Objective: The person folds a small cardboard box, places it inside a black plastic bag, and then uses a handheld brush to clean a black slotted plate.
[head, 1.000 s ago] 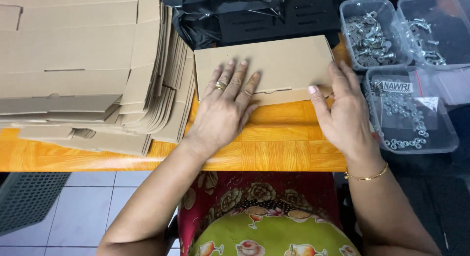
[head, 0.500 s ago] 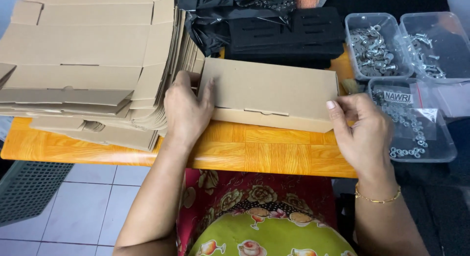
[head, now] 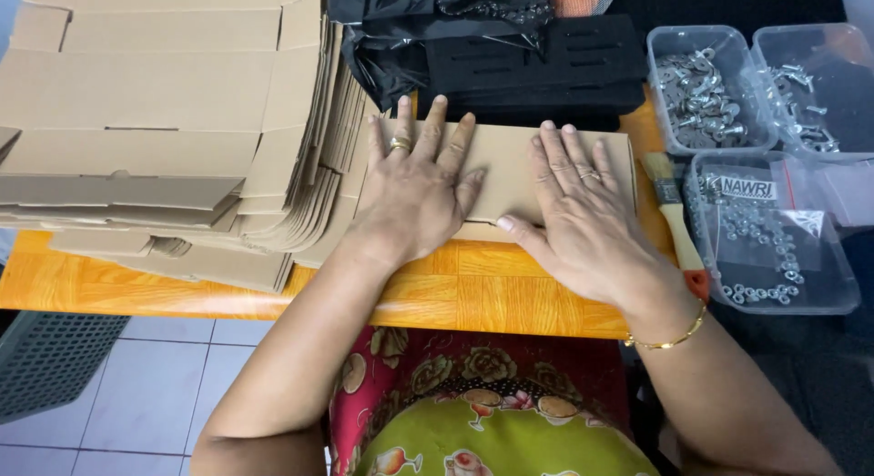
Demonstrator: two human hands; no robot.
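A closed brown cardboard box (head: 506, 162) lies flat on the orange wooden table (head: 473, 294). Both palms press down on its lid. My left hand (head: 417, 185), with a ring on one finger, lies spread over the box's left half. My right hand (head: 583, 217), also ringed and with a gold bracelet at the wrist, lies spread over the right half, its thumb at the box's near edge. Neither hand grips anything.
A tall stack of flat unfolded cardboard blanks (head: 155, 130) fills the left of the table. Black foam pieces and a black bag (head: 510, 62) lie behind the box. Clear plastic tubs (head: 696, 89) of metal hardware stand at right, a paintbrush (head: 674, 221) beside them. A grey basket (head: 45, 367) sits on the floor.
The box was gripped at its two ends and turned half a second ago. Now it lies flat and both hands rest spread on its top.
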